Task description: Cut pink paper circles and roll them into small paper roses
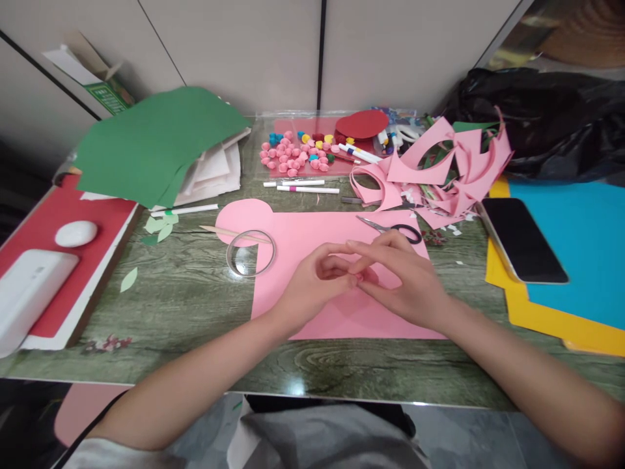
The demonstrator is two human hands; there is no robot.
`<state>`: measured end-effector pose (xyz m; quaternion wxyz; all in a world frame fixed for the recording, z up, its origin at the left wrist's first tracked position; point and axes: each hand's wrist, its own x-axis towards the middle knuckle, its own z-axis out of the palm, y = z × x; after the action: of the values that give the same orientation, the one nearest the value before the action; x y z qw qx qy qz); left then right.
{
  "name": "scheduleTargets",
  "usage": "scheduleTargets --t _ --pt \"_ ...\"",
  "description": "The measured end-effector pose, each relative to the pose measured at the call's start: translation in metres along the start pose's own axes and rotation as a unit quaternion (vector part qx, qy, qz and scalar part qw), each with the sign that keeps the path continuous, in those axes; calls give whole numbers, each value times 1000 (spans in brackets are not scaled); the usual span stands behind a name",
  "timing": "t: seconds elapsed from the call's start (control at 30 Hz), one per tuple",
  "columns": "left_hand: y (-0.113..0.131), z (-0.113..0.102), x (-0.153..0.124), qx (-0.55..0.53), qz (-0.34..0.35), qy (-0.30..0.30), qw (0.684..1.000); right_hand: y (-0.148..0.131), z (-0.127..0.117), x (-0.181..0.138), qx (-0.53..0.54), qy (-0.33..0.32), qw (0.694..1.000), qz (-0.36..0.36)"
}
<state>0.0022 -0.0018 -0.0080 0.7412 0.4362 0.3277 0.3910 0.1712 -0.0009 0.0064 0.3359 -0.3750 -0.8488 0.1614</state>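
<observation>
My left hand (318, 277) and my right hand (407, 280) meet over a pink sheet of paper (293, 228). Both are closed, fingertips together around a small pink piece of paper (359, 277), mostly hidden by the fingers. Just behind my right hand lies a pair of scissors (407, 232) with dark handles, on the sheet. Left of my left hand, a roll of tape (251, 254) overlaps the sheet's edge. A pink paper circle (241, 213) and a pointed wooden stick (215, 229) are beside it.
A clear tray (261, 153) at the back holds several small rolled paper flowers (293, 153). Pink paper scraps (424, 163) are heaped to its right. A phone (525, 240) rests on blue and yellow sheets. Green paper (161, 143) and a white case (36, 293) are leftward.
</observation>
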Motion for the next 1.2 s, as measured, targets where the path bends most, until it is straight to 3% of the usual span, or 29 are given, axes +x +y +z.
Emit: scheduleTargets --t 0.23,0.47,0.63,0.77,0.9,1.2 --pt "-3 1 0 -51 -19 21 998 -2 6 -1 -26 35 999 3" --pt "3 -10 5 -9 -56 -22 998 8 -8 0 86 -91 991 40" --pt "4 -15 6 51 -65 -56 995 9 -10 0 90 -119 988 49" --pt "6 -10 4 58 -49 -25 997 7 -8 0 62 -84 994 44" --pt "4 -4 1 -4 -45 7 999 6 -5 0 47 -24 998 34" --pt "-5 2 -1 -92 -63 64 992 0 4 -2 9 33 999 17"
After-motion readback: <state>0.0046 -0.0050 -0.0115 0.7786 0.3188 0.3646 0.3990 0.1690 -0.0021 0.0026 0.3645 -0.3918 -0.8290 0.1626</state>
